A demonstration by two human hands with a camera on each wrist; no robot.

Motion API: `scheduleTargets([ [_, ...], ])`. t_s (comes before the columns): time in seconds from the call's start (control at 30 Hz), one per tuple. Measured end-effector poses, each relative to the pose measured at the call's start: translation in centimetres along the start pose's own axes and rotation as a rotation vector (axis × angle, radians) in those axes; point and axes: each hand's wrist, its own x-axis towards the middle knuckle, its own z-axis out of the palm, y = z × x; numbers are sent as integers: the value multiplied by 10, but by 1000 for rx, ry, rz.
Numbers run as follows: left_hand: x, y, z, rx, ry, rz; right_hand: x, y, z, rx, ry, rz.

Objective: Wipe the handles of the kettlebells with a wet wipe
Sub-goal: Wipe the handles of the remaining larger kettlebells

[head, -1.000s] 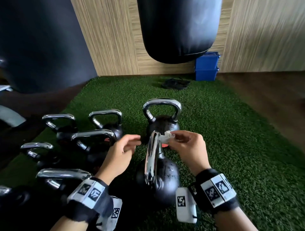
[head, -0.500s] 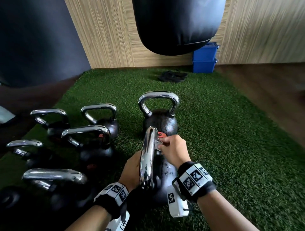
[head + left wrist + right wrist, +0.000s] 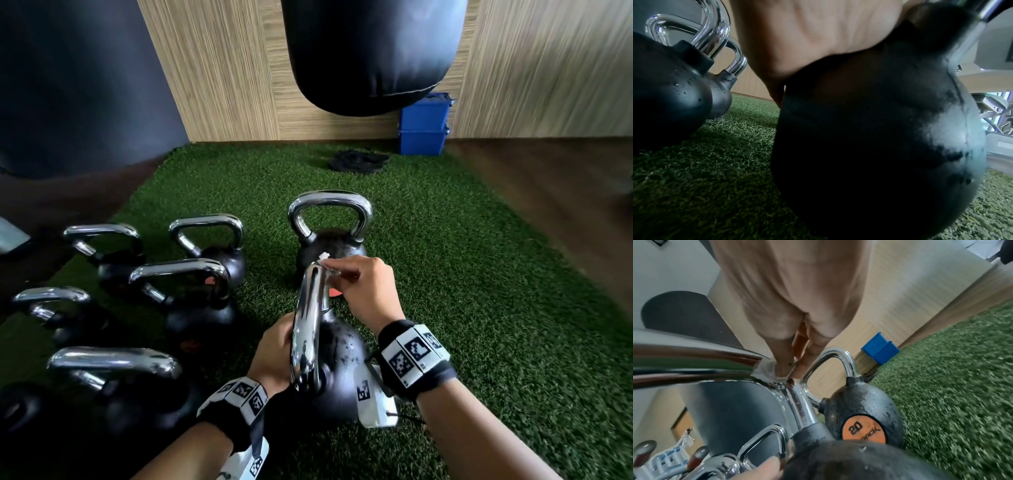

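The nearest black kettlebell (image 3: 337,373) stands on green turf, its chrome handle (image 3: 308,325) seen edge-on. My right hand (image 3: 363,287) pinches a crumpled white wet wipe (image 3: 327,266) against the far top corner of that handle. The right wrist view shows the wipe (image 3: 766,369) under my fingertips (image 3: 783,369) on the chrome. My left hand (image 3: 274,353) cups the bell's left shoulder below the handle, and the palm (image 3: 818,40) lies on the black iron (image 3: 879,129). The handle hides its fingers in the head view.
A second kettlebell (image 3: 330,246) with an orange 20 label (image 3: 863,430) stands just beyond. Several more kettlebells (image 3: 191,301) crowd the left. A black punching bag (image 3: 370,51) hangs ahead, with blue boxes (image 3: 423,125) by the wall. Brown floor (image 3: 565,212) borders the turf at right.
My left hand dropped from mid-air onto the bell's left side. My right hand slid the wipe down the far side of the handle, then back up to its top corner.
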Motion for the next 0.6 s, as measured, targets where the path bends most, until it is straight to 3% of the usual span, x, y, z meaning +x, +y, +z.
scheduleTargets([
  [0.13,4,-7,-1,21,11,25,-11,-21,-12,34,25,-94],
  [0.3,8,-10,-1,39,16,41,-27,-58,-44,-40,-86,-346],
  [0.6,7,-10,-2,-23,20,14,-44,-86,-61,-8,-257,-281],
])
